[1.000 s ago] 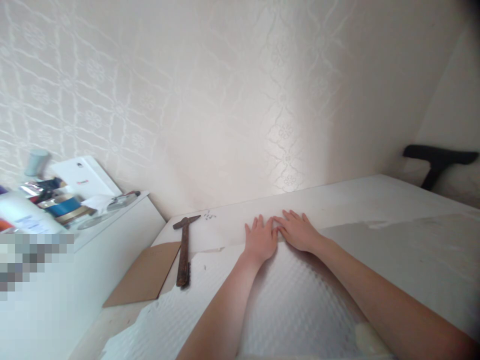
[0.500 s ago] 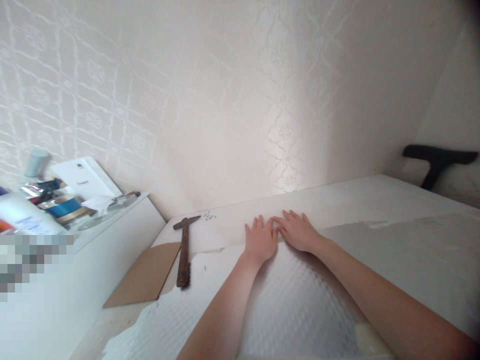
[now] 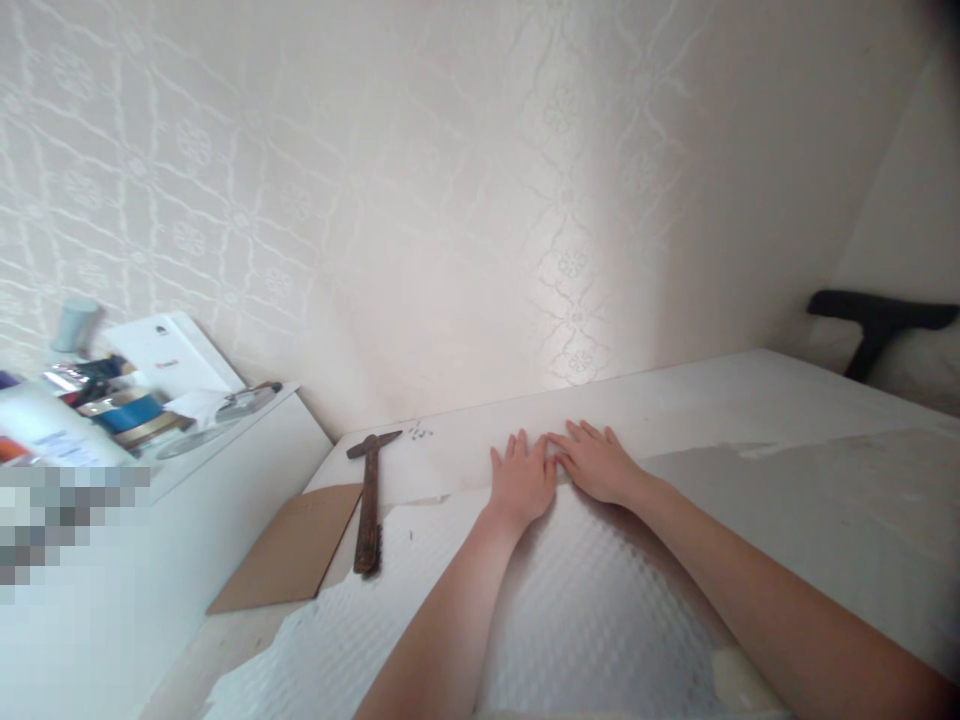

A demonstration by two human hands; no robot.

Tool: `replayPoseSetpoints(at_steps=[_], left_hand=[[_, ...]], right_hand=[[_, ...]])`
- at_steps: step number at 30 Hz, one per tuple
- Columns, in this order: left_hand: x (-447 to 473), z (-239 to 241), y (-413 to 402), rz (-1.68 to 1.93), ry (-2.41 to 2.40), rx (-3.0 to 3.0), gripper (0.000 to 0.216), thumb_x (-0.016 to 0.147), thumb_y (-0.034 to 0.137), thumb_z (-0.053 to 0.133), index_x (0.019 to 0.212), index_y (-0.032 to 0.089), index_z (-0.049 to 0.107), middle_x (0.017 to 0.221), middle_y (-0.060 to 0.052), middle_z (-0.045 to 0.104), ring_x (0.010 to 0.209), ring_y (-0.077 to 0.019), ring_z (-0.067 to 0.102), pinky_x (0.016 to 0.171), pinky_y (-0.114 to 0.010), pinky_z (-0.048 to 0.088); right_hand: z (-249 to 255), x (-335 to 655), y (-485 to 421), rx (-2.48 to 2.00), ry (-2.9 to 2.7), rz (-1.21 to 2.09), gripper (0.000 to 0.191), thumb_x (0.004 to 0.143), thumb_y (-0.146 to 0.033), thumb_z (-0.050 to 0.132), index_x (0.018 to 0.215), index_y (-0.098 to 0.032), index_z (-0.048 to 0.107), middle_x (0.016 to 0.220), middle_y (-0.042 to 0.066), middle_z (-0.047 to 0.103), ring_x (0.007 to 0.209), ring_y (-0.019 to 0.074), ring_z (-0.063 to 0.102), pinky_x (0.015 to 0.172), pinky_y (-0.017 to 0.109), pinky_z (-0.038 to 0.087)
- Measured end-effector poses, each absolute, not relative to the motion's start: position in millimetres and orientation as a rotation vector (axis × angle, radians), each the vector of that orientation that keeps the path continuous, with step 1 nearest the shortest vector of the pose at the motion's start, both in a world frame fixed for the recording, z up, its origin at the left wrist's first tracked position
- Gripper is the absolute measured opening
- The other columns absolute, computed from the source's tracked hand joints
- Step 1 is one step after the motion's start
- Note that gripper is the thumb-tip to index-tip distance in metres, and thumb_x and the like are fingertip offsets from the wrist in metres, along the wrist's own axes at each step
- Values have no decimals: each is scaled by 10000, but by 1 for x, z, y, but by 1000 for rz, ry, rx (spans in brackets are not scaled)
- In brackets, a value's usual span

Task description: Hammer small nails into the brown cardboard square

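Note:
My left hand (image 3: 521, 482) lies palm down with its fingers spread, at the far edge of a sheet of bubble wrap (image 3: 592, 620). Beside it, my right hand (image 3: 596, 460) rests flat in the same way, and the two hands touch at the thumbs and forefingers. Neither hand holds anything. To the left lies a hammer (image 3: 368, 505) with a worn wooden handle, its head toward the wall. Several small metal pieces, perhaps nails (image 3: 420, 432), are scattered just right of the hammer's head.
A brown board (image 3: 289, 550) lies left of the hammer. The white table (image 3: 697, 390) runs along a patterned wall (image 3: 450, 200). On the left, a white cabinet (image 3: 255, 470) carries a white box (image 3: 176, 352), a blue tape roll (image 3: 129, 412) and clutter. A black T-shaped armrest (image 3: 874, 312) stands right.

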State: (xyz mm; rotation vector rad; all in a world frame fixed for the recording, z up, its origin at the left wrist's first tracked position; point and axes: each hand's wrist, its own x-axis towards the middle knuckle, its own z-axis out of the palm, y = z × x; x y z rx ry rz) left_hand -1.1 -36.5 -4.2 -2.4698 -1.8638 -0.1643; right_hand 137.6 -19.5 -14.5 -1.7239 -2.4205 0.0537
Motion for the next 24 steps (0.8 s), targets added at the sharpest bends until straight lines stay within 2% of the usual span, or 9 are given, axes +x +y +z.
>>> replayPoseSetpoints(at_steps=[24], left_hand=[[-1, -3, -38, -141, -1858, -2460, 503, 948, 389, 153, 1389, 216, 319, 1450, -166, 332, 1348, -300, 285, 1048, -550, 252]], right_hand=[[-13, 138, -20, -1726, -2421, 47, 505, 927, -329, 241, 1399, -216, 383, 1457, 169, 332, 1332, 341, 276, 1013, 568, 255]])
